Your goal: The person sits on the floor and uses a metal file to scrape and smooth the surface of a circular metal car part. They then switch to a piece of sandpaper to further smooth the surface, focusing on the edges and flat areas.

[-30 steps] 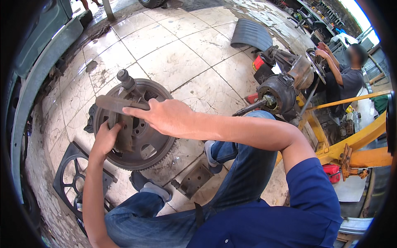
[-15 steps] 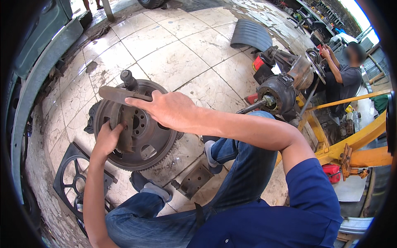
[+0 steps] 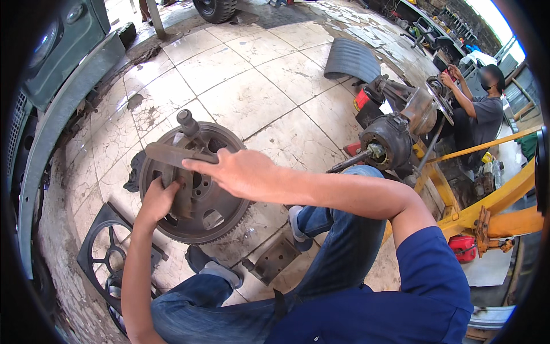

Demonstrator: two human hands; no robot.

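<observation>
My right hand (image 3: pixel 243 175) grips a flat, file-like bar (image 3: pixel 172 153) with a rounded end, its forefinger stretched along it. That bar lies across the upper part of a curved metal piece like a brake shoe (image 3: pixel 182 203). My left hand (image 3: pixel 157 199) is closed around this curved piece, thumb on its inner side. Both are held over a toothed flywheel (image 3: pixel 226 223) lying on the tiles. A dark metal cylinder with a round knob end (image 3: pixel 186 121) rests at the flywheel's far edge. The fingertips of my left hand are partly hidden.
A black spoked frame (image 3: pixel 97 241) lies left of my leg, a drilled metal plate (image 3: pixel 274 259) between my feet. An axle assembly (image 3: pixel 389 137) and yellow stand (image 3: pixel 475 206) occupy the right; a co-worker (image 3: pixel 481 109) sits beyond. A vehicle bumper (image 3: pixel 54 126) borders the left.
The whole view has shifted slightly, so things appear a little lower and to the right. Both hands keep their holds, and the bar still crosses the curved piece. The co-worker's head and hands have moved.
</observation>
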